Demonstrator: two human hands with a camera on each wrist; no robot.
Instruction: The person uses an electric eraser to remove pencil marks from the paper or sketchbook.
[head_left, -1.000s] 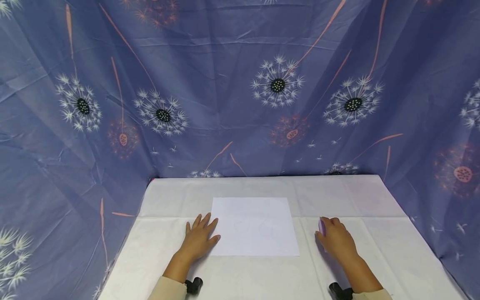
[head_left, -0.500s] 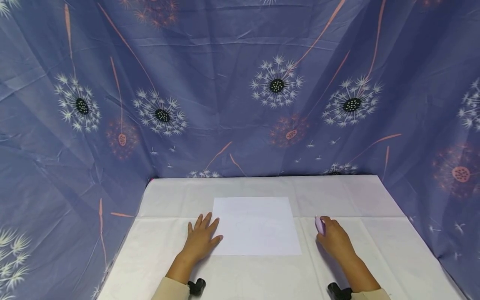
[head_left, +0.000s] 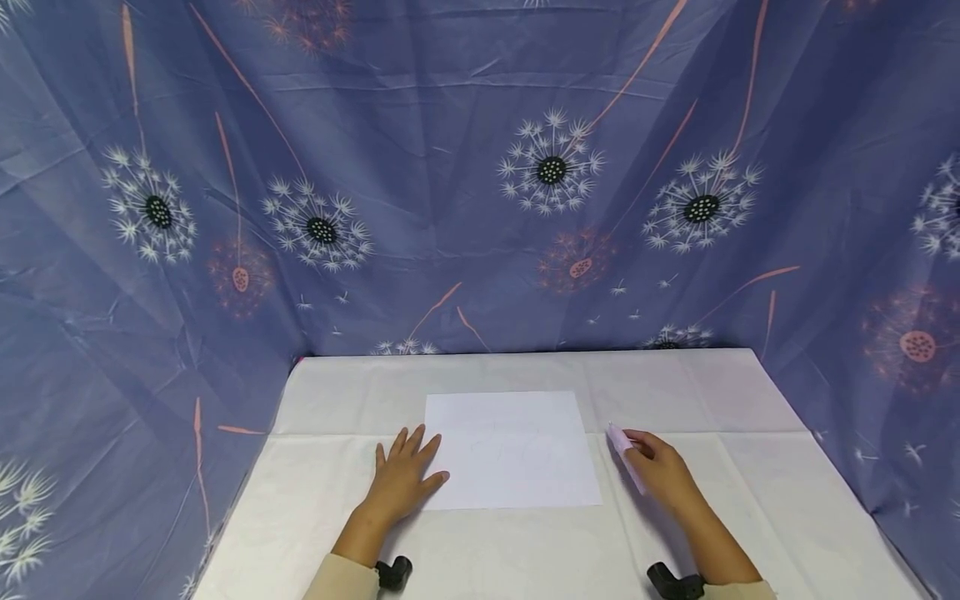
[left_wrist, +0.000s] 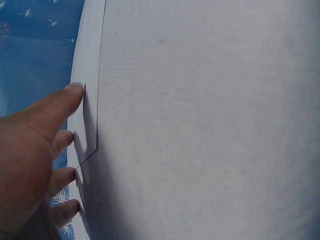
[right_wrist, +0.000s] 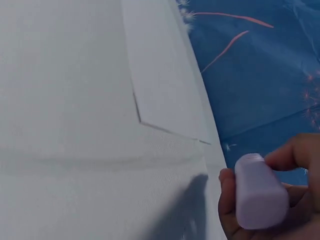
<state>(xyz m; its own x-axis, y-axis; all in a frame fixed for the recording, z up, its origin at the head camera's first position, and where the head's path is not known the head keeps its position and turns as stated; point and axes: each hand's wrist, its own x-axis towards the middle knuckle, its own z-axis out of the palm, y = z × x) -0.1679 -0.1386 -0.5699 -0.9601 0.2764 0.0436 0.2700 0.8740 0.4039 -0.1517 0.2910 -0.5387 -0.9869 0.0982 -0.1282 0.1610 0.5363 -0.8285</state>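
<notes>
A white sheet of paper (head_left: 517, 450) lies on the white-covered table (head_left: 480, 550), with faint marks on it too pale to read. My left hand (head_left: 397, 483) rests at the sheet's left edge, fingers spread, the fingertips and thumb touching it. To the right of the sheet, my right hand (head_left: 667, 475) holds a light purple tapered tube (head_left: 627, 460) between thumb and fingers. Its narrow tip points up and to the left, apart from the paper. In the right wrist view the tube (right_wrist: 260, 197) shows a broad, rounded end towards the camera; its exact kind is unclear.
A blue curtain (head_left: 450, 208) with a dandelion print hangs behind the table and at both sides. Black wrist mounts (head_left: 393, 572) sit at the beige sleeves (head_left: 343, 577). White cloth with fold creases surrounds the paper.
My right hand has moved slightly left and turned, so more of the purple tube shows and its tip leans left towards the paper. The left hand stays nearly still at the sheet's edge.
</notes>
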